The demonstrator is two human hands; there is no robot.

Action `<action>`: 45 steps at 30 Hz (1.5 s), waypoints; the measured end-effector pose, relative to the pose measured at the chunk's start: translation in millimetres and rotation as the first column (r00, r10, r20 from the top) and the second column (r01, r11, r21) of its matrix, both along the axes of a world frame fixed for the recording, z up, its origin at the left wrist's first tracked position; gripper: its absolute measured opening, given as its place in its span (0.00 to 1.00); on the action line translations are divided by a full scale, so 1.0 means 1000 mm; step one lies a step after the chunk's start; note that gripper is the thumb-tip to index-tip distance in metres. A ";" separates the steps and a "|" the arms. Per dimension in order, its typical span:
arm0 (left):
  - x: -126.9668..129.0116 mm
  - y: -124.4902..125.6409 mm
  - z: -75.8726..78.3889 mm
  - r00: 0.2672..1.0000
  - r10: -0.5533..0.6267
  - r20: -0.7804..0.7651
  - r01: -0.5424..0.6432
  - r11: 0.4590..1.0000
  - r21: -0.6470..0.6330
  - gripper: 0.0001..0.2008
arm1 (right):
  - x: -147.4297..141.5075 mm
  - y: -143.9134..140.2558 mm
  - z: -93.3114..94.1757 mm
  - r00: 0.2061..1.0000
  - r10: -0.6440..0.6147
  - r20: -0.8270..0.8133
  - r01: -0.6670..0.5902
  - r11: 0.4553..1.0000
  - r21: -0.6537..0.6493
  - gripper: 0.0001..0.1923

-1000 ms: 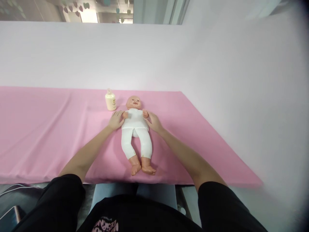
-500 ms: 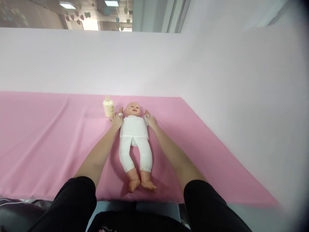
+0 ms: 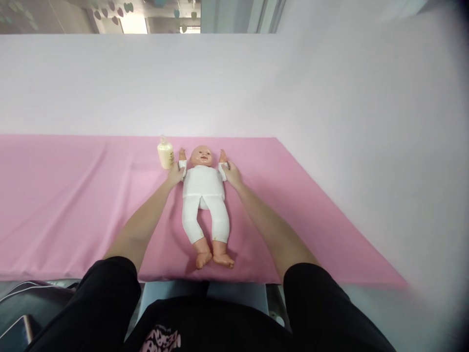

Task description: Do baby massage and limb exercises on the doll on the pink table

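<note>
A baby doll [image 3: 203, 183] in a white top and trousers lies on its back, its head toward the wall and its bare feet toward me. Both doll arms point up beside the head. My left hand [image 3: 176, 173] is closed around the white sleeve of the doll arm on the left. On the other side, my right hand [image 3: 233, 175] grips the opposite sleeve, with the doll's small hand showing beyond my fingers. A pale yellow pump bottle [image 3: 165, 154] stands just beyond my left hand, very near my fingers.
The pink padded mat [image 3: 91, 205] under the doll runs up to a white wall [image 3: 139, 83]. A window [image 3: 176, 17] is set above it. At the lower left lie a phone [image 3: 17, 333] and a white cable [image 3: 32, 287].
My hands have shifted a little on the doll's arms, and more of its forearms and hands now shows beside the head. My view has tilted downward.
</note>
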State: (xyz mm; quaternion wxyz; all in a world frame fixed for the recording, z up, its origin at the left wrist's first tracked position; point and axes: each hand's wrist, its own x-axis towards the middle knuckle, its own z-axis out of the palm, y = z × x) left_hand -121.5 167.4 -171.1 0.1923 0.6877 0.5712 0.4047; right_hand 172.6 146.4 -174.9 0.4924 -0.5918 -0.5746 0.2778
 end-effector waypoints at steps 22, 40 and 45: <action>-0.024 -0.068 -0.015 0.958 -0.249 -0.142 0.279 0.924 0.263 0.24 | 0.015 -0.068 -0.010 0.891 0.140 0.431 -0.322 0.865 0.385 0.23; 0.017 0.009 -0.005 0.981 0.183 -0.072 -0.195 0.945 -0.263 0.19 | 0.003 0.018 -0.010 0.994 -0.103 -0.021 0.096 0.971 -0.220 0.15; 0.019 0.008 -0.007 0.984 0.178 -0.017 -0.177 0.957 -0.231 0.17 | 0.001 0.019 -0.010 0.993 -0.115 -0.002 0.112 0.967 -0.228 0.15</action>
